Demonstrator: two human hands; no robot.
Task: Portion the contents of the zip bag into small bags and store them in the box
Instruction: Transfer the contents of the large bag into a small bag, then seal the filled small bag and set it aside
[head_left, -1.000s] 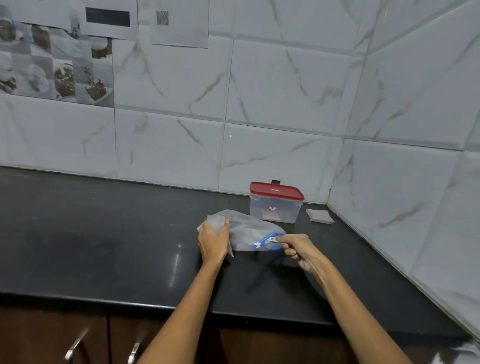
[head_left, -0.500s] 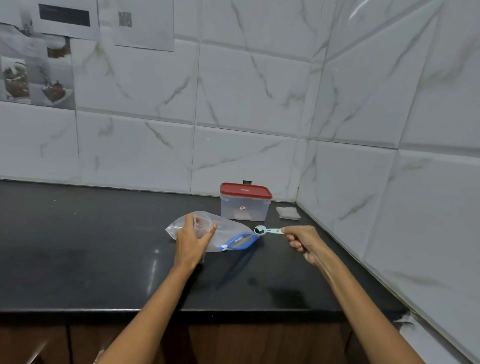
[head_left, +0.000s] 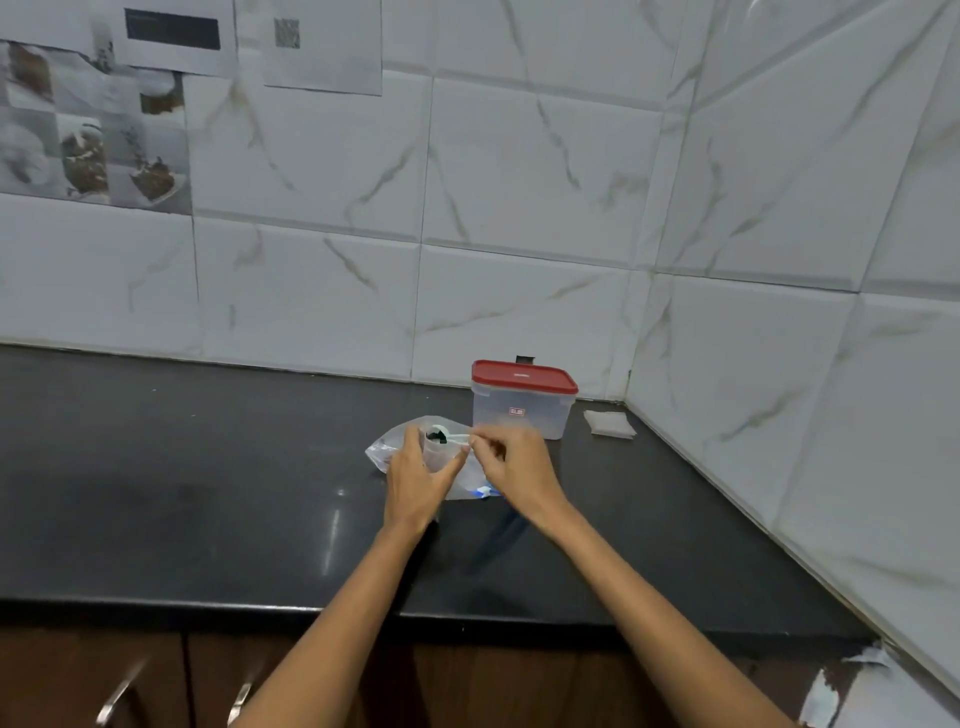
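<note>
Spoon (head_left: 448, 435) over small bag (head_left: 435, 453)

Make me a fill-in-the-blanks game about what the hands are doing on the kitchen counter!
1. The lid on the box is coloured ____.
2. The right hand holds a small ____ by its handle.
3. The left hand holds a small bag above the big ____ bag lying on the counter.
4. The box stands with its lid ____.

Missing words: red; spoon; zip; on
</note>
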